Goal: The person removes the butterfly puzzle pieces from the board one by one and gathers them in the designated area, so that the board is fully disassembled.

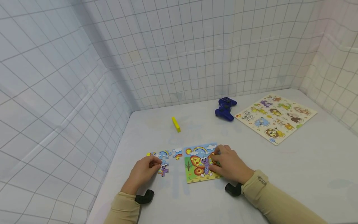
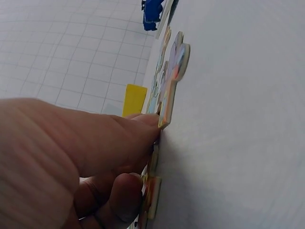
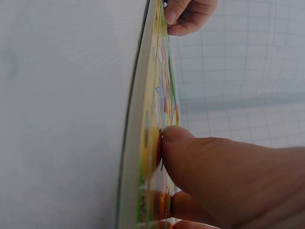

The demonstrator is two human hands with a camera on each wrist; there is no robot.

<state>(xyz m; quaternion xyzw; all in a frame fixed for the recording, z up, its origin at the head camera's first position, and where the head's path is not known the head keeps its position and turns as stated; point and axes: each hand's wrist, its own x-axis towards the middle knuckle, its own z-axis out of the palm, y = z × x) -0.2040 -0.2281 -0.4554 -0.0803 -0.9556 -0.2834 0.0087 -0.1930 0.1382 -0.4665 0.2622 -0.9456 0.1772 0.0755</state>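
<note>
A butterfly jigsaw puzzle (image 1: 196,174) lies in its board at the table's front middle. Over its right part is my right hand (image 1: 230,163), thumb and fingertips set on a puzzle piece there; the hand covers most of that piece. In the right wrist view the thumb (image 3: 178,138) is right at the picture surface. To the left, my left hand (image 1: 144,171) pinches the edge of a loose puzzle piece (image 1: 164,168) showing the purple butterfly face. Beside it lie a rainbow piece (image 1: 163,154), a sun piece (image 1: 151,154) and a cloud piece (image 1: 177,153).
A yellow block (image 1: 176,124) lies behind the loose pieces. Farther back sits a blue game controller (image 1: 225,109), and to its right an animal puzzle board (image 1: 275,119). Grid-patterned cloth walls (image 1: 179,62) stand around the white table (image 1: 293,174).
</note>
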